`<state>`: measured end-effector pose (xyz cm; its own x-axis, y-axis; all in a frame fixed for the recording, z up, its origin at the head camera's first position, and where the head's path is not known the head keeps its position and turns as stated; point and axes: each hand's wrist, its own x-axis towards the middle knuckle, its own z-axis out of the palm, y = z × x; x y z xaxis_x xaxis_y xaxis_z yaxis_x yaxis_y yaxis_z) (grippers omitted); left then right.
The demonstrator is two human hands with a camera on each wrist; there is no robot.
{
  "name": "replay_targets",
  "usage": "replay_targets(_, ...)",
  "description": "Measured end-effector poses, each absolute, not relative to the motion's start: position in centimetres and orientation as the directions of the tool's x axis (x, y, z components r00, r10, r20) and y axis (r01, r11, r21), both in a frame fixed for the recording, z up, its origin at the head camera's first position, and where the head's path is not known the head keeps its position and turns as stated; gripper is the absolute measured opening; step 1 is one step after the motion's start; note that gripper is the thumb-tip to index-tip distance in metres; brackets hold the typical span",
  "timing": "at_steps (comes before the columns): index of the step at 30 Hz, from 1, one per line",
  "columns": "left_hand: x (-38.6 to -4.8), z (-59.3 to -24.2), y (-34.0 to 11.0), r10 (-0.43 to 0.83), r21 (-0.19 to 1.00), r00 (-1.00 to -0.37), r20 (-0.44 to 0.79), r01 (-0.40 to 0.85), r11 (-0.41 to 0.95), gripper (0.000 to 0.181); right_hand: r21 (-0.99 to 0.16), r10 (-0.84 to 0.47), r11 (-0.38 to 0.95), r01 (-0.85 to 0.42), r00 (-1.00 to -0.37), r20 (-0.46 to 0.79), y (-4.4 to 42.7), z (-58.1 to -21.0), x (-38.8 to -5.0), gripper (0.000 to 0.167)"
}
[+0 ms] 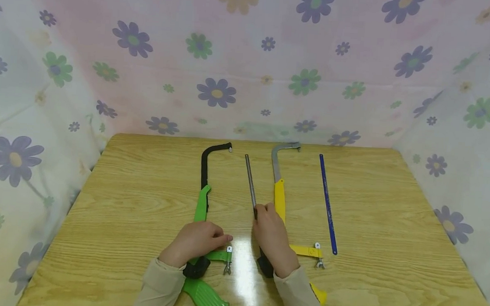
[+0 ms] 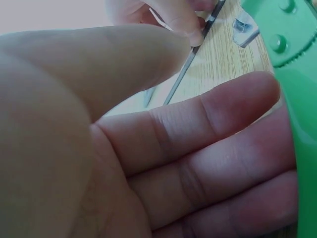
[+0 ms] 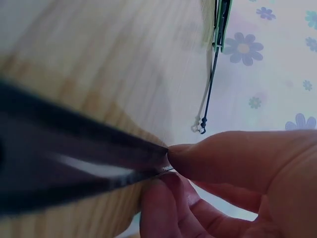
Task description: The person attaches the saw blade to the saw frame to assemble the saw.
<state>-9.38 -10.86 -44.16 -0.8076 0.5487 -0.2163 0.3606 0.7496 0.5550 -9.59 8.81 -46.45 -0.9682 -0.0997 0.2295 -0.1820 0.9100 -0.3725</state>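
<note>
My right hand [image 1: 270, 235] pinches a narrow dark metal strip [image 1: 249, 178], probably a hacksaw blade, between thumb and fingers. Its far end points toward the back of the table. In the right wrist view the strip [image 3: 84, 153] looms blurred close to the camera. To the left lies a hacksaw frame [image 1: 201, 206] with a black front arm and green handle. My left hand [image 1: 196, 240] lies over that frame. The left wrist view has its fingers [image 2: 218, 158] extended, their tips at the green part [image 2: 302, 99]; firm contact is unclear.
A hacksaw frame [image 1: 280, 198] with a yellow body and grey arm lies just right of my right hand, partly covered by it. Farther right is a blue hacksaw blade [image 1: 328, 203]. All rest on a wooden table [image 1: 383, 215] with flowered cloth [image 1: 249, 79] around it.
</note>
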Motion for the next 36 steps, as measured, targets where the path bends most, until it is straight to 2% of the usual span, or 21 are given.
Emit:
replay_targets(5, -9.42, -44.17, -10.88, 0.547, 0.552, -0.809, -0.213, 0.363, 0.751, 0.041, -0.355, -0.116, 0.915, -0.194, -0.967, 0.228, 8.91, -46.18, -9.5, 0.017)
replay_targets(10, -9.39, -44.29, -10.82, 0.546, 0.548, -0.811, -0.211, 0.364, 0.753, 0.042, -0.38, -0.113, 0.909, -0.171, -0.979, 0.17, 9.02, -45.99, -9.39, 0.006)
replay_targets(26, -9.23, -44.37, -10.69, 0.53, 0.544, -0.822, -0.209, 0.353, 0.761, 0.044, -0.456, -0.081, 0.887, -0.078, -0.997, 0.013, 9.0, -45.82, -9.89, 0.004)
replay_targets(36, -9.24, -44.33, -10.58, 0.529, 0.53, -0.823, -0.208, 0.36, 0.768, 0.043, -0.45, -0.093, 0.888, -0.09, -0.996, 0.015, 9.12, -45.73, -9.75, 0.003)
